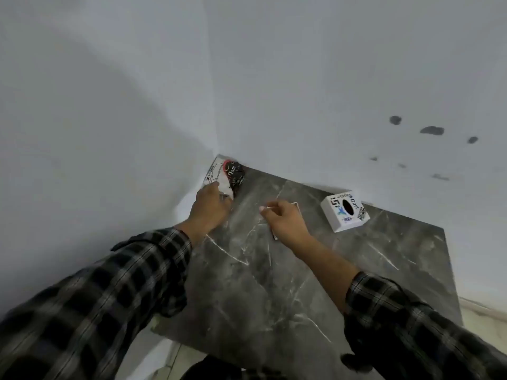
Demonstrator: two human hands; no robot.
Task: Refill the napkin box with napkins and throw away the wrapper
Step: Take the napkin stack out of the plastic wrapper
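Note:
A napkin pack [229, 172] in a black, red and white printed wrapper lies in the far corner of the dark marble table [274, 283], against the walls. My left hand [210, 208] grips its near end, where white napkin shows. The white napkin box [346, 211], with an oval hole in its printed top, stands at the table's back edge to the right. My right hand [286, 222] hovers between pack and box, fingers pinched on a thin flat piece [297, 205] with pale edges. What that piece is I cannot tell.
Grey walls meet in a corner right behind the pack. The right wall has several dark marks. The table's right edge drops to a pale floor [482, 316]. Both forearms wear plaid sleeves.

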